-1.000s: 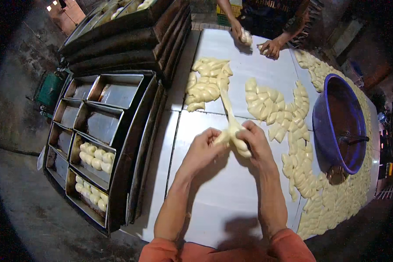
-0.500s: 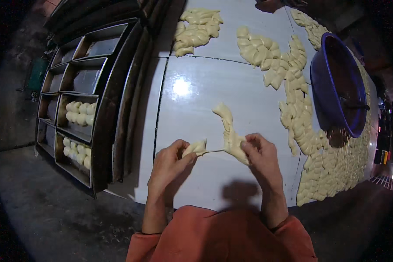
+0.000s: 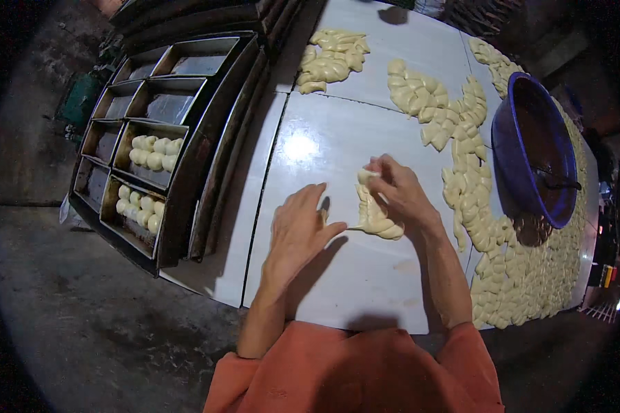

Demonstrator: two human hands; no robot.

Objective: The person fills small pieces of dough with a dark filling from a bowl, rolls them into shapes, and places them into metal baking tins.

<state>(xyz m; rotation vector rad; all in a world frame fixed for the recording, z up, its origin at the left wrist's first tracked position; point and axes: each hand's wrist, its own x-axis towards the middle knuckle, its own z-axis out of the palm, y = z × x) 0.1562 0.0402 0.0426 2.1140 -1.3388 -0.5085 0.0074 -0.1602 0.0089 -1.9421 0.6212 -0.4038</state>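
Note:
A long, uneven strip of pale yellow dough [image 3: 373, 215] lies on the white table in front of me. At its far end, my right hand [image 3: 403, 193] pinches the dough between thumb and fingers. My left hand [image 3: 296, 230] rests palm down to the left of the strip, fingers stretched out and thumb apart. It covers most of a smaller dough piece, whose edge shows between thumb and forefinger. A thin thread of dough runs from near the left thumb to the strip's near end.
Rows of dough balls sit in two compartments of a dark metal pan set [image 3: 174, 165] at the left. A purple basin [image 3: 506, 155] stands at the right among many dough pieces [image 3: 523, 275]. Another dough cluster [image 3: 334, 58] lies at the far side of the white table [image 3: 344, 131].
My right hand has moved away from me to the strip's far end. My left hand has flattened over the small piece it was pinching. The whole view has shifted slightly.

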